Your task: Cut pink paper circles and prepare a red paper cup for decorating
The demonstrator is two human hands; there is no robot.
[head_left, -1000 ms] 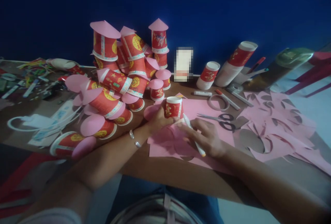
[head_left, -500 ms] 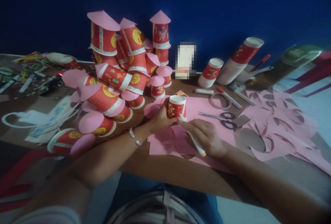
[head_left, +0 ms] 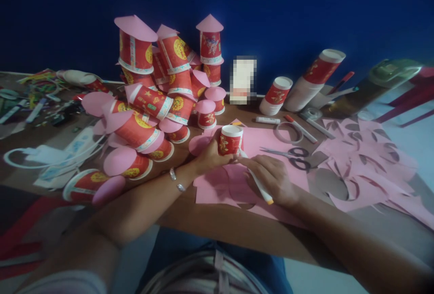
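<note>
A red paper cup [head_left: 230, 141] with a white rim and gold pattern is in my left hand [head_left: 210, 154], fingers wrapped round its left side and base. My right hand [head_left: 267, 174] grips a white marker pen [head_left: 259, 184] with an orange end cap; its tip is at the cup's lower right side. Whether the tip touches the cup I cannot tell. Both hands are over pink paper sheets [head_left: 217, 190] on the table. Just right of my right hand lie dark-handled scissors [head_left: 288, 153], blades pointing left.
Red cups with pink cone tops [head_left: 135, 126] are piled on the left. A tape roll [head_left: 288, 133], a white marker [head_left: 267, 120] and stacked cups [head_left: 305, 86] are at the back right. Pink paper scraps [head_left: 373, 163] cover the right side; a white charger [head_left: 45, 154] lies left.
My right hand and the marker have shifted slightly down and to the right. The cup stays in my left hand almost in the same place.
</note>
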